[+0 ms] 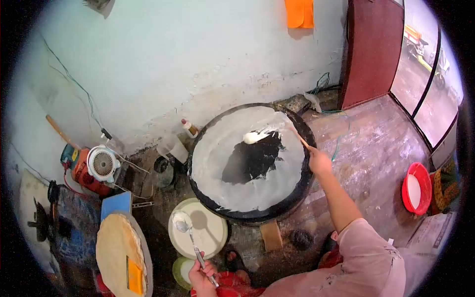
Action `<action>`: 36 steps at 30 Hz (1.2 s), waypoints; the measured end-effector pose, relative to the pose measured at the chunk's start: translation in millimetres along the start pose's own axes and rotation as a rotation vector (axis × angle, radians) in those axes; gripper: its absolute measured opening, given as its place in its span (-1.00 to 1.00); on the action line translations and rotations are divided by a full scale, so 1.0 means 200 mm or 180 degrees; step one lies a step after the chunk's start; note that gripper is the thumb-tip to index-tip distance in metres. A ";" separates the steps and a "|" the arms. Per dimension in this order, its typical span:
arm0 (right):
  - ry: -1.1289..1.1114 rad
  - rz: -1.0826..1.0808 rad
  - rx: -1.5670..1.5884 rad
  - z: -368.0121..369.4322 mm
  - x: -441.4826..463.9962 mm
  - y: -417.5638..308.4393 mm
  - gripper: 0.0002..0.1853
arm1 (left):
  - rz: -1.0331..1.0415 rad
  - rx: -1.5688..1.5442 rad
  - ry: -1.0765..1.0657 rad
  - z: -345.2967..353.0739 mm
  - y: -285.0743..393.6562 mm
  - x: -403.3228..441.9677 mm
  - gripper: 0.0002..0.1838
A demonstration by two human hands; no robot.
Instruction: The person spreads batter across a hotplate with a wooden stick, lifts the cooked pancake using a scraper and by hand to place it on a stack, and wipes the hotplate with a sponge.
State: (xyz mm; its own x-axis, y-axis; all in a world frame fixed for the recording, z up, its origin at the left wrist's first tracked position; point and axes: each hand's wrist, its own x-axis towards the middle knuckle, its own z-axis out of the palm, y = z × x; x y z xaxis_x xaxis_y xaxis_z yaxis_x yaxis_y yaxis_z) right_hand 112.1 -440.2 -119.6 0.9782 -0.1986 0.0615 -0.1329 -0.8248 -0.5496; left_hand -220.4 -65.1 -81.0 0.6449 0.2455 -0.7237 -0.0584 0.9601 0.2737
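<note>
Pale wall behind; round griddle in front, white paste ringing a bare dark patch. Right hand nearer, arm stretched forward, closed round a wooden stick; long axis runs up-left from grip onto paste, patch further left. Left hand grips ladle, its bowl over a pail.
</note>
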 end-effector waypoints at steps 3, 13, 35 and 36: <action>0.0040 -0.0257 0.1017 0.28 0.02 0.11 -0.71 | 0.0070 0.0051 0.0003 0.03 -0.01 -0.02 -0.69; -0.1078 -0.0150 0.0547 0.31 0.00 -0.27 -0.68 | 0.0106 0.0105 -0.0072 0.05 -0.02 -0.06 -0.67; -0.1513 -0.1056 0.0235 0.22 -0.14 -0.27 -0.68 | 0.0049 0.0113 -0.0271 0.00 0.01 -0.08 -0.68; -0.1689 -0.1023 0.0140 0.06 -0.15 -0.30 -0.69 | 0.0049 0.0109 -0.0266 0.00 0.01 -0.08 -0.68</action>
State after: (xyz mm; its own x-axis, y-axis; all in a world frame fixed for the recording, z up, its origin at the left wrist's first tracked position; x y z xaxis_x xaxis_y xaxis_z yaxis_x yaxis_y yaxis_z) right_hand 93.2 -377.5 -98.7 0.9158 0.3555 -0.1868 0.1771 -0.7749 -0.6068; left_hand -230.8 -67.6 -69.3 0.7056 0.2468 -0.6643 -0.0436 0.9507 0.3070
